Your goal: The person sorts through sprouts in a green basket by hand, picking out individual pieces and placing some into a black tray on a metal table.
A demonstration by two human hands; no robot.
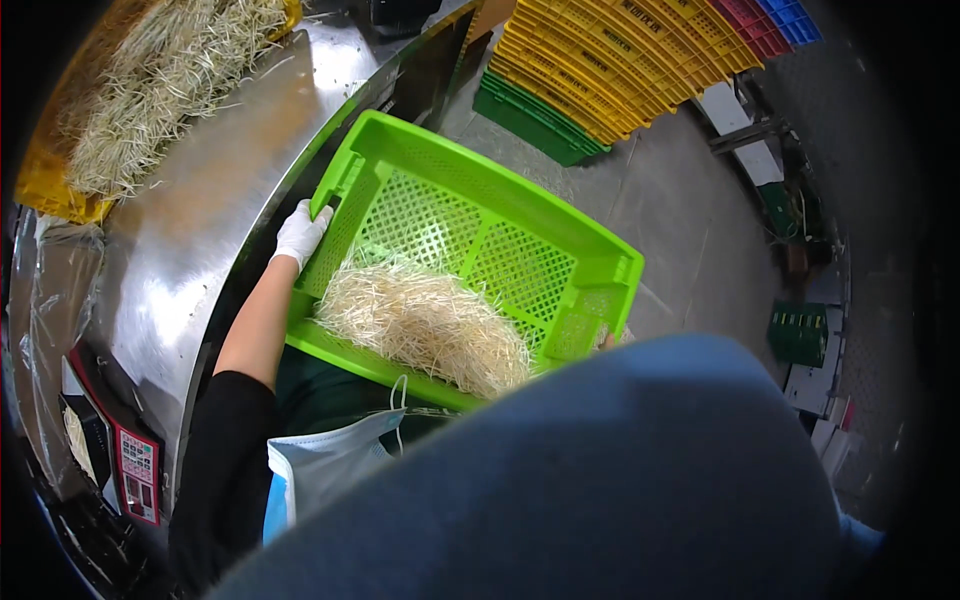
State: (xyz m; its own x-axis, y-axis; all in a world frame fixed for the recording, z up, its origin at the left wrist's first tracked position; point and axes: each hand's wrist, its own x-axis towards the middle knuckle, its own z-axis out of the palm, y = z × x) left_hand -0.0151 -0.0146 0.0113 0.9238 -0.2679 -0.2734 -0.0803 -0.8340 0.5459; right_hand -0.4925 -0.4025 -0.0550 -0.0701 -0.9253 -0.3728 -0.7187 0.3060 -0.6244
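A bright green plastic crate [484,255] with a lattice bottom is held tilted before me. A heap of pale, thin sprouts or shreds [431,319] lies in it, along the side nearest my body. My left hand [302,234], in a white glove, grips the crate's left end at the handle opening. At the far right end a small part of my right hand [607,341] shows at the crate's rim; a large blurred blue-grey shape [585,480] hides the rest, so its grip is hard to see.
On the steel table [202,172] at left, a yellow crate [45,184] holds more sprouts [172,82]. A red-framed scale [139,476] stands lower left. Stacked yellow crates [600,60] and a green one [536,120] stand on the floor ahead. A dark green crate [796,334] is at right.
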